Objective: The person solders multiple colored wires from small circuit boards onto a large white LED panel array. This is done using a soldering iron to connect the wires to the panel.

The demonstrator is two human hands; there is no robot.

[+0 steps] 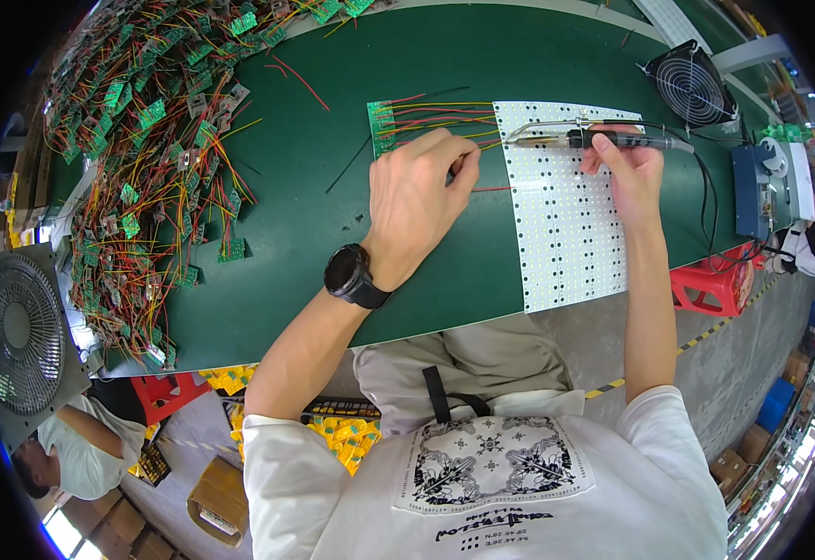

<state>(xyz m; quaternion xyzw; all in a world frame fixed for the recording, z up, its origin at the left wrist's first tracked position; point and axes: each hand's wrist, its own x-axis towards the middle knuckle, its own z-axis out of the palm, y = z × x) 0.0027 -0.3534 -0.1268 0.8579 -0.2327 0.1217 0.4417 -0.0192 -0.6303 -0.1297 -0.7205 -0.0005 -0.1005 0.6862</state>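
Observation:
My right hand [630, 170] grips a soldering iron [604, 139] with a thin metal feed tube along it. Its tip points left, over the upper left edge of a white LED panel [571, 252] dotted with small chips. My left hand [419, 191], with a black watch on its wrist, is closed in a pinch beside that edge, on a thin wire [490, 145] whose grip is partly hidden by the fingers. Beyond the left hand lies a green circuit board [379, 121], its red, yellow and black wires reaching right to the panel.
A large heap of wired green circuit boards [160, 168] covers the table's left side. At the far right stand a black fan [690, 86] and a blue box [752, 191] with cables. Red stools [717, 285] are below. Another person [90, 443] sits at lower left behind a grey fan [23, 331].

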